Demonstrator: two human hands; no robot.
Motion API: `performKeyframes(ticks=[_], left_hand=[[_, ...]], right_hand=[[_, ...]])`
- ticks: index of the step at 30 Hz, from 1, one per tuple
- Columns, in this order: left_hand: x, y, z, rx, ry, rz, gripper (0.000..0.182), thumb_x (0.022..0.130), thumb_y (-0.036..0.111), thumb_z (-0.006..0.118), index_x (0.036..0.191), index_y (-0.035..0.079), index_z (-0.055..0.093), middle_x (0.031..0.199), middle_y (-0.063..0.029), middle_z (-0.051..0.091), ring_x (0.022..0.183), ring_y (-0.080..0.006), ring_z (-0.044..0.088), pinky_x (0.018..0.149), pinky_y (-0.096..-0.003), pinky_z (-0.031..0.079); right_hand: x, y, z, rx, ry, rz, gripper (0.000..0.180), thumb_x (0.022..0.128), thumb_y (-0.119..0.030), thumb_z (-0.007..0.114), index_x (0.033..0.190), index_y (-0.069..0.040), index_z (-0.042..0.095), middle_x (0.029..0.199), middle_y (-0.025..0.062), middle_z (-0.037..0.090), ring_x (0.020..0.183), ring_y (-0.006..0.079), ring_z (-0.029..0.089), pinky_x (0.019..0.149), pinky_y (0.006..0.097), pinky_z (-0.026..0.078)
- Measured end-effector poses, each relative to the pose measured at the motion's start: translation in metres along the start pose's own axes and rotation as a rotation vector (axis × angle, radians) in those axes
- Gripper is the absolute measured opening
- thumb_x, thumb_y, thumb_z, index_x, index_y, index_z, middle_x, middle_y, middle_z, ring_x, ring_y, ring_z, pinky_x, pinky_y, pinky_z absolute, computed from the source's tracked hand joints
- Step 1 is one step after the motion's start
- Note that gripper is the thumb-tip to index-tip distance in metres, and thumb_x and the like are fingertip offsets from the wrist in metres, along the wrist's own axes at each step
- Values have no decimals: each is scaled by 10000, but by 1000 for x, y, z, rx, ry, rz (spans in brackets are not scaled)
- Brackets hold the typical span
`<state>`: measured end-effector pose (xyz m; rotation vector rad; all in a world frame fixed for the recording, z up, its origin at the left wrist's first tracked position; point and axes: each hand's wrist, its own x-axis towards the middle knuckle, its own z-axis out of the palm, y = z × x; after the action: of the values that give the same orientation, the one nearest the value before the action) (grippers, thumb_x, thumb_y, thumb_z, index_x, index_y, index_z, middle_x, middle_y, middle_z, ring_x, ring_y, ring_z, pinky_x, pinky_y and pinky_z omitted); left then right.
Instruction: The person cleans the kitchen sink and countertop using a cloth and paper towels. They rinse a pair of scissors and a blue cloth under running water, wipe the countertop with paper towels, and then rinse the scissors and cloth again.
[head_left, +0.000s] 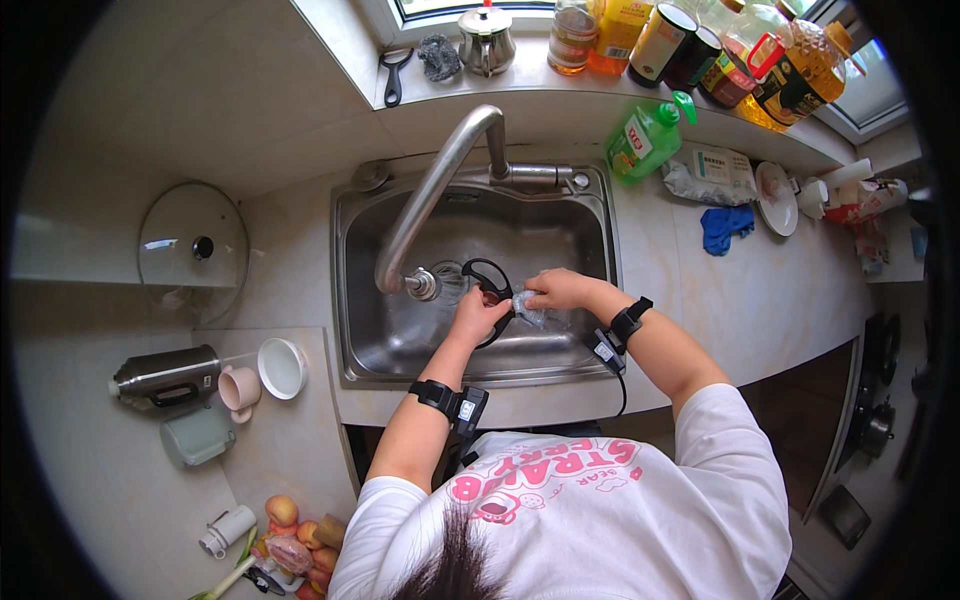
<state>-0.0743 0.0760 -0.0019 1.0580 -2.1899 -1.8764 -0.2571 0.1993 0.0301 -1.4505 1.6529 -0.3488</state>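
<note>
Over the steel sink basin (405, 341), my left hand (478, 315) grips a pair of scissors by the middle, with its black handle loops (489, 271) showing above and below my fingers. To the right, my right hand (553, 289) holds a silvery scrubbing pad (530, 309) against or close beside the scissors. The blades are mostly hidden by the pad and my fingers. Water runs from the curved faucet (442, 191), just left of my left hand.
A green soap bottle (643, 142) stands behind the sink's right corner, near a blue cloth (726, 229). Oil bottles (799, 82) and a metal pot (486, 45) line the windowsill. At left are a white bowl (283, 368), a pink mug (239, 388) and a glass lid (172, 225).
</note>
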Motion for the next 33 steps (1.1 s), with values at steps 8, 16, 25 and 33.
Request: performKeyframes(ticks=[8,16,25,33], left_hand=[[-5,-3,-10,-156,59,-51,336,748,134,720,965,-38,531,876,-105,651,787,-156,623,714,-279,495],[-7,5,-15,-25,57,-68,327,753,151,726,947,-34,538,861,-100,651,776,-150,621,708,-277,494],[-9,22,-6,257,43,5,385,734,215,734,952,-32,535,825,-117,662,758,-190,643,683,-303,500],[-11,-1,-4,-543,263,-168,144,821,144,656,812,15,592,743,-30,624,626,-103,564,563,-254,452]], right_hand=[[-22,28,-10,250,179,104,326,838,-253,582,1024,15,590,901,151,641,843,289,596,759,362,450],[-20,28,-17,543,311,60,309,861,-227,579,1074,-3,594,928,92,641,839,171,575,777,294,446],[4,-1,-8,-152,25,-144,308,823,-321,589,996,-68,623,978,136,623,969,342,537,839,424,423],[-30,30,17,999,549,372,262,933,-239,502,1008,-9,602,886,22,629,802,110,567,731,266,456]])
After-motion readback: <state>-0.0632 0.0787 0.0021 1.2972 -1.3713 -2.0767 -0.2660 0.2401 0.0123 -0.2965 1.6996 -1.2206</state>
